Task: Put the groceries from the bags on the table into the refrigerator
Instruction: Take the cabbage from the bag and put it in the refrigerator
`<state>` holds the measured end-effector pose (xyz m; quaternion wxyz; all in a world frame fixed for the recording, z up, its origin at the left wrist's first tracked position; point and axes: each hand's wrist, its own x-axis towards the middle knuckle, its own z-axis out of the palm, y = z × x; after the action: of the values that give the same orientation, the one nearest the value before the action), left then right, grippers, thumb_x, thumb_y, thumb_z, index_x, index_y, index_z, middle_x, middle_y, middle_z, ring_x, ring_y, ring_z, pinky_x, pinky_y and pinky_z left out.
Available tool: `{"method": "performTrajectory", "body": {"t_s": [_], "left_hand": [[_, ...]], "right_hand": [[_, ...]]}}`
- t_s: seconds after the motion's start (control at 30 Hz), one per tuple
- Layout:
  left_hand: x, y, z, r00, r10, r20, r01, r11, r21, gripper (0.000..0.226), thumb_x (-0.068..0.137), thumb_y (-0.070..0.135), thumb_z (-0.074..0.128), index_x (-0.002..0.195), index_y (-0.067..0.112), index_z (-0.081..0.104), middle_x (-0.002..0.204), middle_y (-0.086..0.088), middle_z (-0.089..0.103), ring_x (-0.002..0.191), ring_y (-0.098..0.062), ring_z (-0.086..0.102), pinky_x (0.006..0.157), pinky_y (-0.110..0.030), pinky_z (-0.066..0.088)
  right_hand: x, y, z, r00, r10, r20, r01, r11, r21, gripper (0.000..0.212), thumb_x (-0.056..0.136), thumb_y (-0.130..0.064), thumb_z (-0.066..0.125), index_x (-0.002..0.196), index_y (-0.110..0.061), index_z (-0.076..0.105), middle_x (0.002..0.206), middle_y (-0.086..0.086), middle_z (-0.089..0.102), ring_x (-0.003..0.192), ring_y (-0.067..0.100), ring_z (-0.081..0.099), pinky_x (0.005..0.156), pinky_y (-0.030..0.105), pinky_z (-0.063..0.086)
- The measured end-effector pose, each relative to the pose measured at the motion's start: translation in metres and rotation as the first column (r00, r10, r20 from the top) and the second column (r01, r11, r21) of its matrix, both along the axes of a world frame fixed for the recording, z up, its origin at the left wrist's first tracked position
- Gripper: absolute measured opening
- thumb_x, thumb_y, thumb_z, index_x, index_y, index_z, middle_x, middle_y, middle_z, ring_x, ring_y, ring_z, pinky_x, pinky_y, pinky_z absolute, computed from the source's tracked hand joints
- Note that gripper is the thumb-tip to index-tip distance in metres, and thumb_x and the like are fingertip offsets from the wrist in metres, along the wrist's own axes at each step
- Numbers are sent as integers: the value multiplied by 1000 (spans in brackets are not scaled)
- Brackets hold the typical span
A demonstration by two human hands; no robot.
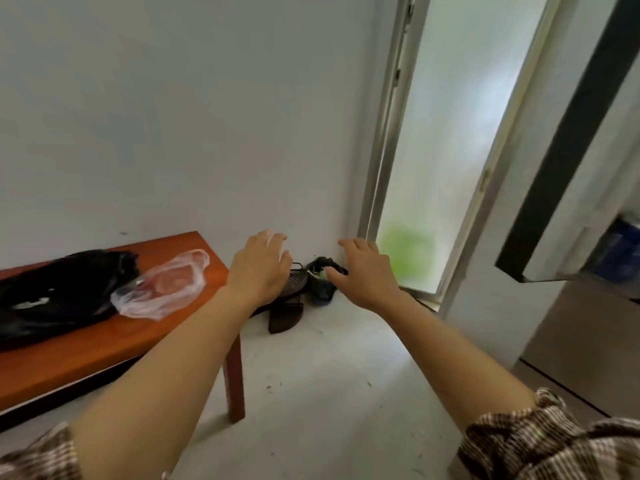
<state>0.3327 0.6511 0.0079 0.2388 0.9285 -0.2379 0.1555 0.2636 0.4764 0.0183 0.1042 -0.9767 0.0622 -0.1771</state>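
— Left of the left hand (260, 268)?
— Clear bag (162, 285) and black bag (59, 289) on the table (69, 362), near its edge. This hand and the right hand (367, 273) hold nothing, fingers spread, over open floor (329, 393).

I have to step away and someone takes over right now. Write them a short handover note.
Left hand open, empty; right hand open, empty; both held out in the air.
Black bag and clear plastic bag lie side by side on the table; contents cannot be told.
Refrigerator stands at right, its door apparently open.
Done so far: cannot tell.
Left to do: check both bags, carry any groceries to the refrigerator.
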Motion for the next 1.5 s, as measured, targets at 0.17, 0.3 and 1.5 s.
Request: {"method": "performTrajectory", "body": {"t_s": [0.17, 0.3, 1.5], "left_hand": [[53, 106, -20, 977, 209, -53, -208, 978, 9, 45, 100, 29, 32, 142, 13, 37, 152, -11, 30, 138, -27, 27, 109, -39, 26], [103, 183, -41, 935, 345, -85, -342, 938, 50, 48, 100, 31, 33, 144, 13, 33, 154, -10, 26, 141, -26, 22, 109, -40, 27], [331, 729, -198, 935, 350, -60, -240, 748, 619, 58, 78, 40, 64, 129, 14, 59, 148, -7, 41, 141, -28, 23, 112, -51, 21]], "right_hand": [[90, 100, -25, 981, 186, -52, -187, 982, -7, 61, 93, -42, 49, 145, -16, 32, 148, 4, 37, 136, 25, 31, 109, 46, 31], [160, 176, -47, 946, 311, -89, -310, 950, 31, 60, 92, -42, 49, 143, -16, 33, 146, 6, 39, 133, 26, 33, 106, 45, 32], [395, 707, -210, 707, 491, -509, -469, 864, 183, 55, 96, -37, 44, 147, -20, 30, 148, 1, 36, 137, 24, 26, 110, 42, 25]]}}
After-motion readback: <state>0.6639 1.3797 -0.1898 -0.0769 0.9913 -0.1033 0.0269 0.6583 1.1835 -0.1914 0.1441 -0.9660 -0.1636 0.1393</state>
